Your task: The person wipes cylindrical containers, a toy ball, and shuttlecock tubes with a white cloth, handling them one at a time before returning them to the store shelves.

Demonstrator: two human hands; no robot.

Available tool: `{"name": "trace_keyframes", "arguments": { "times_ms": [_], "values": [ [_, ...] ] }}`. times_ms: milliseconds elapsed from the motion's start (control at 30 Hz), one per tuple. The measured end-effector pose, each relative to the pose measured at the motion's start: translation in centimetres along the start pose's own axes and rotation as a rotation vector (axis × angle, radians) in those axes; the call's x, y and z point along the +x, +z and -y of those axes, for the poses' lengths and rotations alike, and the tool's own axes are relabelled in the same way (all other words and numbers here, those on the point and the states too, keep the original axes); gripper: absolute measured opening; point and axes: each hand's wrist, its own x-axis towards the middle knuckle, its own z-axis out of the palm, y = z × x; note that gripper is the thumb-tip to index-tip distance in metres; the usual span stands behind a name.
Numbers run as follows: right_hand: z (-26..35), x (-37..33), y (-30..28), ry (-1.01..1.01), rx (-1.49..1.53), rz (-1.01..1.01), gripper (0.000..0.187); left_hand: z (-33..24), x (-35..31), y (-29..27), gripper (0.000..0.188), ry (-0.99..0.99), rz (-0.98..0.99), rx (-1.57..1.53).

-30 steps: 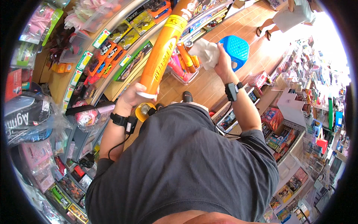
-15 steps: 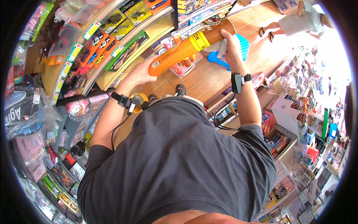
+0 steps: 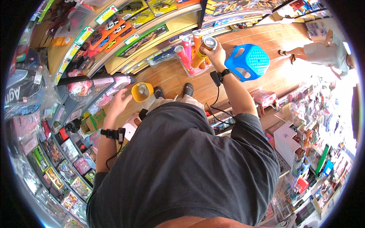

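"What lies at the far left?"

"We see a dark bag (image 3: 28,91) in crinkled clear plastic, its large pale letters cut off near the black rim. Then come shelf tags (image 3: 107,14) with red arrows; their print is too small for us."

"And the left hand (image 3: 119,103)?"

"It is empty, fingers spread, near a smooth yellow bucket (image 3: 138,98). Something pale sits inside; we cannot make out what."

"Where is the orange tube (image 3: 199,60)?"

"It slants beside pink tubes (image 3: 186,46) at a clear plastic bin (image 3: 195,73) on the brown, plank-like floor (image 3: 228,37). We see a cylinder with a round, greyish end and a yellow band, its print illegible from here."

"And the right hand (image 3: 216,56)?"

"It grips the upper part, hiding some of it. Whether the lower end touches the bin's bottom, we cannot tell. Just right stands a blue plastic stool (image 3: 258,62), its seat bumpy, its sides cut with openings."
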Motion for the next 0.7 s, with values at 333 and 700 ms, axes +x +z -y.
{"name": "trace_keyframes", "arguments": {
  "times_ms": [333,700],
  "values": [
    [-0.9,4.6,9.2,-0.112,-0.175,0.271,0.079,2.5,-8.3,1.1,0.05,-0.293,-0.026,-0.12],
    [-2.2,5.0,12.7,-0.149,-0.154,0.367,0.095,1.6,-14.4,-0.5,0.054,-0.446,-0.077,-0.191]
  ]
}}
